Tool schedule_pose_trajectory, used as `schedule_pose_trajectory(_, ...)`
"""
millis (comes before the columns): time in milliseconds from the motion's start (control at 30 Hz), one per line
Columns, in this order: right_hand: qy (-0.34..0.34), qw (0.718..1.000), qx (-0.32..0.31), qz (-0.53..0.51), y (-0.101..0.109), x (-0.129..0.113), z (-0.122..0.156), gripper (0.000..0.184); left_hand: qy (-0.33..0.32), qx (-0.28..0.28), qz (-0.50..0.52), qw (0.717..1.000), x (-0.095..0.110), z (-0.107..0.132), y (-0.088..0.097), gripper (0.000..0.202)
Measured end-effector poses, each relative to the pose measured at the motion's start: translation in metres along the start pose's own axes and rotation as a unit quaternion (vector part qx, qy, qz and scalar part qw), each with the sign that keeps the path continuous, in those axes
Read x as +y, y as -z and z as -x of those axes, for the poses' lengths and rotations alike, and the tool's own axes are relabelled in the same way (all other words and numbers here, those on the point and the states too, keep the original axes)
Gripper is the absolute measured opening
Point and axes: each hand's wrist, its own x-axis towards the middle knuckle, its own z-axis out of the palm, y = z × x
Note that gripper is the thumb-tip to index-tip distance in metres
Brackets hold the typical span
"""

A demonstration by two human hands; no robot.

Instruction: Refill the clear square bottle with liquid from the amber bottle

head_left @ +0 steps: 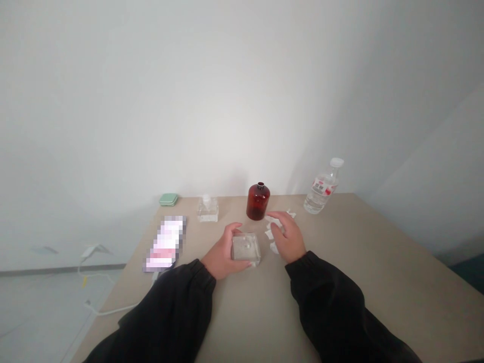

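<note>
My left hand (222, 250) grips a square clear glass container (245, 249) from its left side, with the base on the beige tabletop (363, 257). My right hand (289, 237) stands just to the right of that container, its fingers apart and holding nothing. Small torn white paper pieces (273, 232) lie beneath and beside those fingers. Behind my hands stand a dark amber glass bottle (258, 202) and a second square clear glass bottle with a white top (207, 209).
A plastic water bottle (322, 186) stands at the back right corner. At the left lie a phone with a pixelated screen (165, 243) and a flat green case (168, 199). A white cable (109, 310) runs below the table's left edge.
</note>
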Motion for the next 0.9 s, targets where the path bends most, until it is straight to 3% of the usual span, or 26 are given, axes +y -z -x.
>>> schedule_pose_trajectory(100,0.076,0.991,-0.106,-0.026,-0.007,-0.012,0.005,0.027,-0.019,0.004,0.0,1.0,-0.004,0.0,0.0,0.091)
schedule_pose_trajectory(200,0.092,0.982,-0.161,-0.032,-0.014,-0.022,0.009,0.022,-0.027,0.01,0.0,1.0,-0.007,0.0,0.0,0.092)
schedule_pose_trajectory(433,0.096,0.975,-0.19,-0.058,-0.017,-0.022,0.008,0.031,-0.04,0.008,-0.005,0.999,-0.008,-0.001,0.001,0.092)
schedule_pose_trajectory(733,0.069,0.977,-0.176,-0.101,-0.025,-0.025,0.011,0.015,-0.021,0.003,-0.025,0.999,-0.006,0.0,0.0,0.094)
schedule_pose_trajectory(900,0.051,0.98,-0.163,-0.104,-0.025,-0.024,0.011,0.029,-0.03,0.01,-0.028,0.999,-0.007,0.0,0.0,0.095)
